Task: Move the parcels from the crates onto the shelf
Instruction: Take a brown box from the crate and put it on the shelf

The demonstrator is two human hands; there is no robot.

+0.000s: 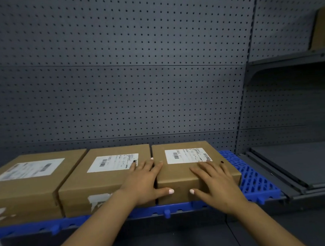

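Head view: three brown parcels in a row on the blue mat [252,182] of the shelf [303,167]; right parcel [182,175] touches middle parcel [104,181]; left parcel [24,186] beside it; left hand [144,183] flat across their seam, fingers spread; right hand [216,184] flat on right parcel, fingers wide, thumb on its front face.

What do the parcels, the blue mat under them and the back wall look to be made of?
Parcels: brown corrugated cardboard by the look, matte, with white paper labels.
Blue mat: moulded plastic, judging by its open lattice and edge tabs.
Back wall: probably painted metal pegboard, grey with regular holes.
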